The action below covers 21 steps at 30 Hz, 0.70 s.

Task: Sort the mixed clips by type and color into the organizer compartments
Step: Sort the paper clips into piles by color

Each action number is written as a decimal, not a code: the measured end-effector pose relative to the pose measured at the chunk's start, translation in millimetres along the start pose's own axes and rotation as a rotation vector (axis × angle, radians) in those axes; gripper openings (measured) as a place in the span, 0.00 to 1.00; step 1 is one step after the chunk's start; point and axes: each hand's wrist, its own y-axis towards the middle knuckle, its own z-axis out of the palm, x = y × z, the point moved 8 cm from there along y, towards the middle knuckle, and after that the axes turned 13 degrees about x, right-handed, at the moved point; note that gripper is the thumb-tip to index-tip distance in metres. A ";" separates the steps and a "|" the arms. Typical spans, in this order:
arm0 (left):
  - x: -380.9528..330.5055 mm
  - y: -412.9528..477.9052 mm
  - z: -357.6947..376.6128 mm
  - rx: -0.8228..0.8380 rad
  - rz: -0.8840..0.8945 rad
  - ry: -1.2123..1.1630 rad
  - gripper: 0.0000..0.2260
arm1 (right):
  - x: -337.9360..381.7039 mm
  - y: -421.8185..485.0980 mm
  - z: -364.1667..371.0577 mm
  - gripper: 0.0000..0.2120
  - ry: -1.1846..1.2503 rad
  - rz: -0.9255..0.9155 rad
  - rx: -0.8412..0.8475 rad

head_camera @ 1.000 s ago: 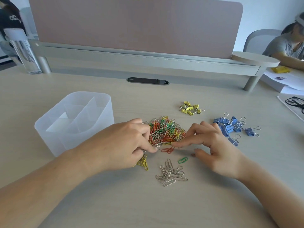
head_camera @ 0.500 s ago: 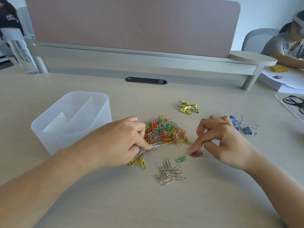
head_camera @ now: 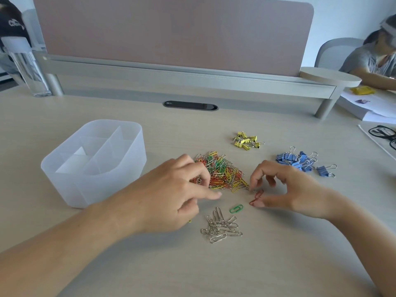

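A heap of mixed coloured paper clips (head_camera: 222, 172) lies mid-table. My left hand (head_camera: 171, 194) rests over its left edge, forefinger stretched out along the table, nothing clearly held. My right hand (head_camera: 285, 187) hovers at the heap's right edge with fingers curled and apart, above two red clips (head_camera: 257, 197). A single green clip (head_camera: 236, 209) and a small pile of silver clips (head_camera: 220, 226) lie in front. Yellow binder clips (head_camera: 246, 140) and blue binder clips (head_camera: 300, 160) sit in separate groups beyond. The translucent organizer (head_camera: 120, 174) stands at the left, its compartments bare.
A clear bottle (head_camera: 27, 67) stands at the far left by the desk divider (head_camera: 171, 35). Glasses (head_camera: 383, 133) and papers (head_camera: 377, 108) lie at the right edge, where another person sits. A cable slot (head_camera: 190, 105) is set in the table behind the clips.
My right hand set the red clips down beside the green clip and opened over them. My left hand's forefinger stretched out and now hides the yellow clips near it.
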 end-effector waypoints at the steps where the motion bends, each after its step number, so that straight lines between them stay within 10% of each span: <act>1: -5.4 1.2 3.4 0.007 0.010 -0.001 0.21 | -1.0 0.8 1.2 0.11 -0.002 0.001 0.013; 21: -19.1 20.6 23.7 0.024 -0.063 0.053 0.25 | -0.8 -1.4 -11.6 0.10 -0.008 -0.058 -0.161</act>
